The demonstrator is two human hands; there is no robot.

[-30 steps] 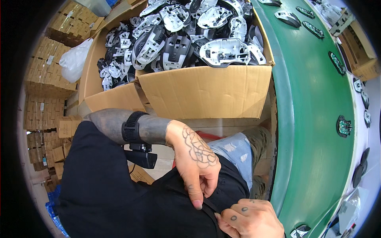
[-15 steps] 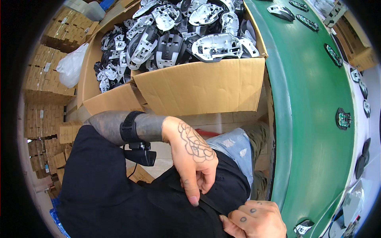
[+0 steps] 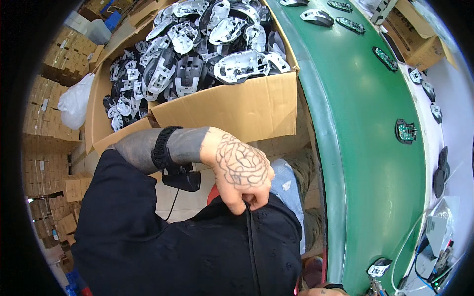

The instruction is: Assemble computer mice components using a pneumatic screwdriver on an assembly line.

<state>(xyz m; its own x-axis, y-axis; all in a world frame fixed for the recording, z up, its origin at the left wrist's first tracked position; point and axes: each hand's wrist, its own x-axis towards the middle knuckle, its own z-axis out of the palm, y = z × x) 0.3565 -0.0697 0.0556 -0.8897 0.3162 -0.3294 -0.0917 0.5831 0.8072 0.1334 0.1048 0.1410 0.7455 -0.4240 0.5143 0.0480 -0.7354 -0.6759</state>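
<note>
My left hand [image 3: 242, 170] is closed, its fingers pinching the edge of the black shirt [image 3: 207, 251] I wear. A narrow dark strip [image 3: 251, 246] runs down the shirt from below those fingers. On my left wrist sits a black strap [image 3: 160, 148] with a small black device [image 3: 182, 178] and a cable hanging from it. Only a sliver of my right hand [image 3: 323, 291] shows at the lower edge, beside the green worktop; its fingers are hidden.
Ahead, a cardboard box [image 3: 227, 111] is heaped with computer mouse shells [image 3: 242, 65]. Along my right runs a green worktop [image 3: 370, 172] bearing circuit boards [image 3: 406, 131] and mouse parts [image 3: 317, 18]. Stacked cartons [image 3: 49, 128] and a white plastic bag [image 3: 75, 103] stand left.
My right hand has left the shirt's edge and dropped almost out of view at the bottom. The left hand, still on the shirt, sits slightly higher. The whole view has shifted a little.
</note>
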